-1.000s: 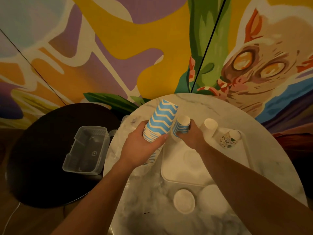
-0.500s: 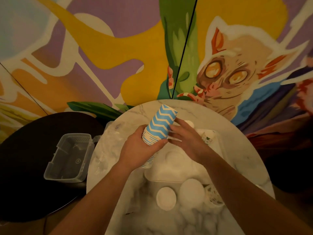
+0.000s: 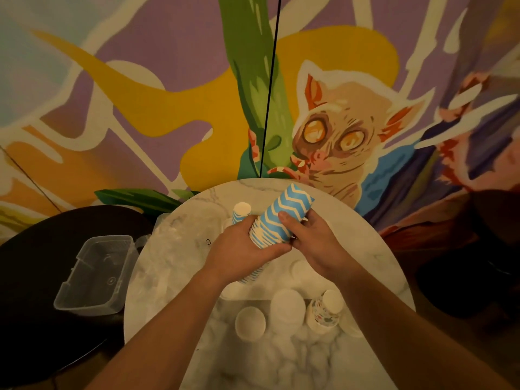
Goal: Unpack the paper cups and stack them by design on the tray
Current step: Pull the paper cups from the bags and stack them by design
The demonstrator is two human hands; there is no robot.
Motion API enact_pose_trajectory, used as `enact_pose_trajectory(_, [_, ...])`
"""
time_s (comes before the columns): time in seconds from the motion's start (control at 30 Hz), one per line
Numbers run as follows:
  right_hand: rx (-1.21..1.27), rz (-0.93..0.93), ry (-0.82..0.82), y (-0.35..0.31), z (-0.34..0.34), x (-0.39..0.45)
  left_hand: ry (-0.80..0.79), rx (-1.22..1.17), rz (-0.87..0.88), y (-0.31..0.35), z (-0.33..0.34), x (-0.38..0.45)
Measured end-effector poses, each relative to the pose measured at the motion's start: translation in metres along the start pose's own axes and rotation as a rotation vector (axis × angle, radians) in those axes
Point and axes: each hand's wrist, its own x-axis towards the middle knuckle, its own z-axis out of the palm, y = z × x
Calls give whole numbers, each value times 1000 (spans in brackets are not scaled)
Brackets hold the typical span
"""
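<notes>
Round white marble table [image 3: 374, 257] against a painted mural wall [image 3: 140, 108]; both hands' fingers [image 3: 284, 218] clamp the blue zigzag paper-cup stack [image 3: 281, 220] near the table's far edge.

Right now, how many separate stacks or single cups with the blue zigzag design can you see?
2. One long nested stack is held tilted by both hands, left hand and right hand. One short stack stands behind the left hand. More may be hidden under the hands.

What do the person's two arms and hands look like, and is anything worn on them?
Both forearms are bare, with no sleeve in view. The left hand and the right hand wear no gloves. No watch, bracelet or ring shows on the visible parts. The dim light hides finer details.
</notes>
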Motion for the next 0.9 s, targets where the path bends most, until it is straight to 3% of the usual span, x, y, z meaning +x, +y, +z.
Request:
enact_pose_trajectory(0.3, [41, -44, 44, -9, -10, -1, 1, 89, 28, -1, 0, -7])
enact_pose_trajectory(0.57, [94, -80, 136, -11, -7, 42, 73, 75, -85, -42, -24, -13])
enact_pose_trajectory(0.9, [-400, -126, 134, 39, 33, 131, 272, -117, -204, -85, -63, 0])
